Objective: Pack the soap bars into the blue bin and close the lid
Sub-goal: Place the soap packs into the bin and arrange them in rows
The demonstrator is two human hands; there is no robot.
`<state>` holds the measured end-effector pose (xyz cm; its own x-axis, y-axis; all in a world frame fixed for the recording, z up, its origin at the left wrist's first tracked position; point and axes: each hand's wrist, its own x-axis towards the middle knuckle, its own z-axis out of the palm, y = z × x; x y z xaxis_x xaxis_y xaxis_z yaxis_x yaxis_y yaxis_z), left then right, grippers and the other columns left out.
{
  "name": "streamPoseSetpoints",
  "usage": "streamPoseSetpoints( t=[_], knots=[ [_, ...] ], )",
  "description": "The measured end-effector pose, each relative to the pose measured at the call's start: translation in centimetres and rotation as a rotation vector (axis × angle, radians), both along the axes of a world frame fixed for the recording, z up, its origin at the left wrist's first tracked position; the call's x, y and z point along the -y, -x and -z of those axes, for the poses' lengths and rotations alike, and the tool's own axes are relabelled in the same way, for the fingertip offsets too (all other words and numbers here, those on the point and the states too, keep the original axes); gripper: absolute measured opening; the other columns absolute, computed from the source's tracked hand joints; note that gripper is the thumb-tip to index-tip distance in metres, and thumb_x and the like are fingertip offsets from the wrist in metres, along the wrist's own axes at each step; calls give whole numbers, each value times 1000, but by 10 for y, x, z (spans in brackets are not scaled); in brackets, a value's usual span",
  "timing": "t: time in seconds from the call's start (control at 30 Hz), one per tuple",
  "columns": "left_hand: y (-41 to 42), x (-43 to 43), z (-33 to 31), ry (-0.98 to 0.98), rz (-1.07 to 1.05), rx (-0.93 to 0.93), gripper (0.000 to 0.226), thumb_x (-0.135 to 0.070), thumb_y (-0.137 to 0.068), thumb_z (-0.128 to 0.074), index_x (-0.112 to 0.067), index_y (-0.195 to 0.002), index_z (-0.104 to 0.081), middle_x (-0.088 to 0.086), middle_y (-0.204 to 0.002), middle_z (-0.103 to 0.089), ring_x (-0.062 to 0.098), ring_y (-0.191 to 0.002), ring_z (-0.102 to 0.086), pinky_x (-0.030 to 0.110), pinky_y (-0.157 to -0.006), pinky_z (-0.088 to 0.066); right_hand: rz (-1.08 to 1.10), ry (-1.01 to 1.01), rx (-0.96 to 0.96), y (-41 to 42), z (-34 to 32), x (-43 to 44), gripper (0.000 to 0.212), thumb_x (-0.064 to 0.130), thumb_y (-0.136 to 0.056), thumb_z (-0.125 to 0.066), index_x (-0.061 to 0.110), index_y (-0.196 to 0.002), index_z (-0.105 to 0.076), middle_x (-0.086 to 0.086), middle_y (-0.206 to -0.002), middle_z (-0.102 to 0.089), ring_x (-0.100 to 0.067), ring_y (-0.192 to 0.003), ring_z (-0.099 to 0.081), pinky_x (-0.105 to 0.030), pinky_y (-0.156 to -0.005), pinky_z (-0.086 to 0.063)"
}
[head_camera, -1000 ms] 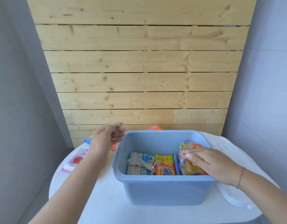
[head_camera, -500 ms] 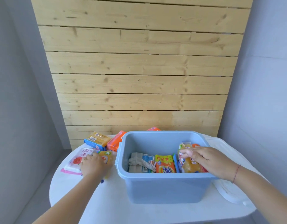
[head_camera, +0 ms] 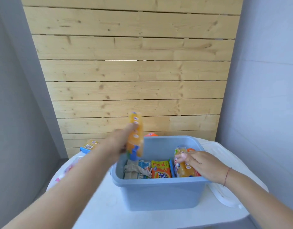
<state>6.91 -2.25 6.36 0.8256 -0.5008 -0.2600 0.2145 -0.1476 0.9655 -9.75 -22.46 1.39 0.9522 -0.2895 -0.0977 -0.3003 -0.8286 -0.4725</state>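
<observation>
The blue bin (head_camera: 160,194) stands open on the white table, with several wrapped soap bars inside, among them a yellow-and-orange pack (head_camera: 161,169). My left hand (head_camera: 119,142) holds an orange soap bar (head_camera: 135,134) upright in the air, above the bin's left rim; it is blurred by motion. My right hand (head_camera: 200,164) rests inside the bin's right end, fingers on a transparent orange soap pack (head_camera: 182,166) standing against the right wall. The white lid (head_camera: 225,194) lies flat on the table to the right of the bin.
More soap bars lie on the table left of and behind the bin: a yellow-and-blue one (head_camera: 89,147), an orange one (head_camera: 150,134) behind the far rim, and a pink-and-white pack (head_camera: 71,167) partly hidden by my left arm. A wooden slat wall stands close behind.
My left hand took an orange soap bar from the table at the left and lifted it up and right, over the bin's left rim. My right hand stayed on the pack in the bin.
</observation>
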Motion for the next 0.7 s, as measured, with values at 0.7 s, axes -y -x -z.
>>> streamPoseSetpoints(
  t=[0.7],
  knots=[
    [-8,9,34,126,5,-6,22,-18,-93,-49,-9,-87,-67,9,-97,-65,24,-96,-62,31,-88,-51,-240,248,-102,-8,3,3,52,57,-93,-16,46,-131,-50,30,-152,-23,-1,-141,-20,-29,-116,-19]
  ],
)
